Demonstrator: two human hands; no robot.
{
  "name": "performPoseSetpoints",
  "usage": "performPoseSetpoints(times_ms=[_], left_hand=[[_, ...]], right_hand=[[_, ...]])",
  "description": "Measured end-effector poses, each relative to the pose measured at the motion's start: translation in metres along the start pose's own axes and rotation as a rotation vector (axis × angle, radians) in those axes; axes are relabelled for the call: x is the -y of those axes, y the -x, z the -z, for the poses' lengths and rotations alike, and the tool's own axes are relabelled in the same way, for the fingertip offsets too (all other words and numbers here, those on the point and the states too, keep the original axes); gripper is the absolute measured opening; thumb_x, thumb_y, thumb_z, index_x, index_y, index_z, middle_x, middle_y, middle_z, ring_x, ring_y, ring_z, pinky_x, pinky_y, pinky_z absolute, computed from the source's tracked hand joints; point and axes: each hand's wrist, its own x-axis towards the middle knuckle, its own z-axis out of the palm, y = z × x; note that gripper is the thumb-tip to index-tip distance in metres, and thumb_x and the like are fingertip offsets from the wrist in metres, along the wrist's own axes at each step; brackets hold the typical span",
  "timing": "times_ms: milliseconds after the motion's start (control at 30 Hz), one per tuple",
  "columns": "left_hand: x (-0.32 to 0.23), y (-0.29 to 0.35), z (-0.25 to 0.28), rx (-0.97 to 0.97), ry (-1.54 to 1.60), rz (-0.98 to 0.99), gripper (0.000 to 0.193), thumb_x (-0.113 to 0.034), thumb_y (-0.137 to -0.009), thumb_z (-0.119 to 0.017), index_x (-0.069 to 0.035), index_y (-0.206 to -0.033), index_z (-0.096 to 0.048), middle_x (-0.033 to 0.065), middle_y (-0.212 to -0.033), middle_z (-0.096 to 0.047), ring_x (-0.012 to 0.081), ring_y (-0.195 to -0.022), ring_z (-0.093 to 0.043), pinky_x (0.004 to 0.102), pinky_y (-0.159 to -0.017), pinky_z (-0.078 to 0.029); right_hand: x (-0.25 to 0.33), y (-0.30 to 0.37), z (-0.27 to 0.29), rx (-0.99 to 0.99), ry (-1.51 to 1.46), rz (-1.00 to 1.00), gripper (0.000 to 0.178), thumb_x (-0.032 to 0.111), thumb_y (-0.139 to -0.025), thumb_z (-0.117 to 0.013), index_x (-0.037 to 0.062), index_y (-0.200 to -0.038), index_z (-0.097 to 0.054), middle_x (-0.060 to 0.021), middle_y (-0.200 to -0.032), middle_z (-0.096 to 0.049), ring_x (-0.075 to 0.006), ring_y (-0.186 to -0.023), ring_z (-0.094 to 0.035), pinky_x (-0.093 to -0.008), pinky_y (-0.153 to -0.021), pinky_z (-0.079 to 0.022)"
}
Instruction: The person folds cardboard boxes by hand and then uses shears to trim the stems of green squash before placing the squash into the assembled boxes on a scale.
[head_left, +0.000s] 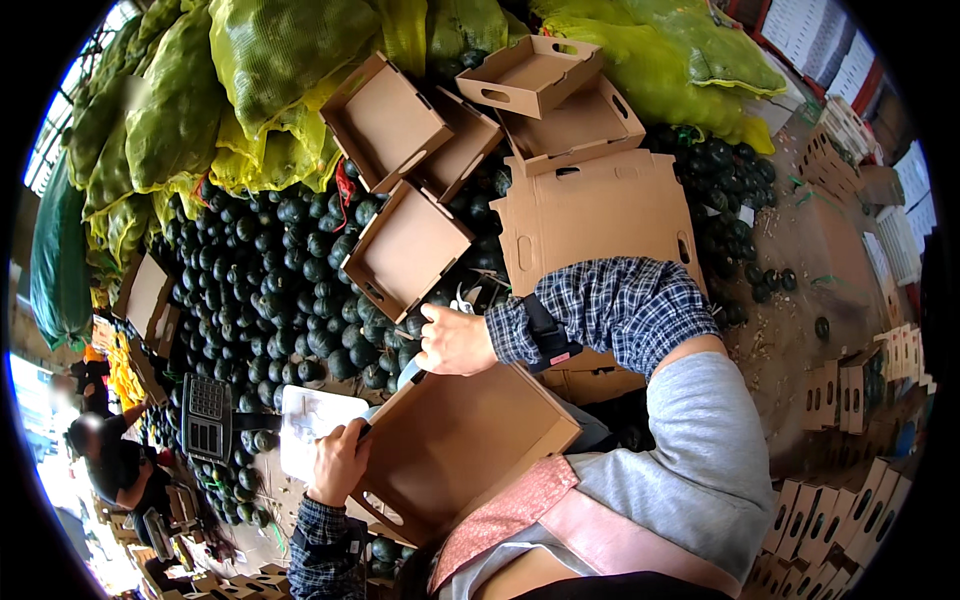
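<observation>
An open cardboard tray box (475, 435) lies tilted in front of me, its inside bare. At its near-left side my left hand (340, 462) is closed, with fingers curled at the box's rim. My right hand (455, 341) is closed at the far corner of the same box; its fingertips are partly hidden. Beyond them another open cardboard tray (407, 250) rests on a wide pile of dark green squashes (265, 285). A flat cardboard sheet (600, 215) with handle holes lies past my right forearm.
A scale's keypad display (207, 418) and white weighing plate (315, 428) stand left of the box. More trays (385, 120) sit at the back, before full yellow-green mesh sacks (290, 60). Box stacks (830, 515) line the right. Another person (115, 460) is at far left.
</observation>
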Motion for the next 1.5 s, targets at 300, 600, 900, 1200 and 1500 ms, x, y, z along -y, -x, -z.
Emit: performPoseSetpoints(times_ms=[300, 600, 900, 1200, 1500], left_hand=[[-0.097, -0.133, 0.032, -0.983, 1.198, -0.147, 0.054, -0.023, -0.090, -0.054, -0.005, -0.136, -0.031, 0.0206, -0.127, -0.047, 0.0273, -0.119, -0.045, 0.0396, -0.102, -0.033], [-0.184, -0.274, -0.256, 0.185, 1.463, 0.454, 0.076, -0.024, -0.075, -0.070, 0.008, -0.134, -0.033, 0.0173, -0.110, -0.059, 0.0206, -0.090, -0.061, 0.0303, -0.070, -0.051], [-0.199, -0.250, -0.211, 0.293, 1.333, 0.375, 0.061, -0.026, -0.074, -0.070, 0.005, -0.123, -0.050, 0.0188, -0.112, -0.062, 0.0263, -0.101, -0.061, 0.0322, -0.085, -0.046], [-0.104, -0.204, -0.054, 0.049, 1.253, -0.444, 0.031, 0.003, -0.084, -0.050, 0.003, -0.114, -0.059, 0.0072, -0.097, -0.061, 0.0127, -0.090, -0.060, 0.0258, -0.081, -0.048], [-0.051, -0.021, -0.007, -1.342, 1.714, 0.141, 0.036, -0.039, -0.097, -0.042, -0.010, -0.116, -0.053, 0.0055, -0.115, -0.056, 0.0157, -0.106, -0.051, 0.0355, -0.088, -0.044]], right_hand=[[-0.189, 0.149, 0.080, -0.146, 0.005, -1.160, 0.024, 0.030, -0.084, -0.058, 0.0057, -0.082, -0.062, -0.0091, -0.061, -0.062, -0.0250, -0.059, -0.063, -0.0383, -0.057, -0.049], [-0.254, 0.205, 0.093, -0.897, -0.414, -1.479, 0.085, 0.056, -0.080, -0.062, -0.0029, -0.134, -0.033, -0.0235, -0.112, -0.058, -0.0305, -0.105, -0.056, -0.0391, -0.093, -0.043], [-0.005, 0.482, -0.074, 0.215, -0.764, -2.204, 0.089, 0.065, -0.080, -0.052, -0.0081, -0.130, -0.043, -0.0246, -0.138, -0.040, -0.0321, -0.130, -0.037, -0.0390, -0.102, -0.036], [0.032, 0.439, 0.164, -0.381, -0.943, -1.505, 0.051, 0.032, -0.096, -0.045, -0.0020, -0.134, -0.039, -0.0144, -0.121, -0.056, -0.0220, -0.118, -0.049, -0.0327, -0.097, -0.039], [0.026, 0.158, 0.109, -1.657, -1.048, -1.035, 0.033, 0.033, -0.099, -0.042, 0.0021, -0.097, -0.053, -0.0035, -0.084, -0.056, -0.0158, -0.085, -0.051, -0.0316, -0.087, -0.039]])
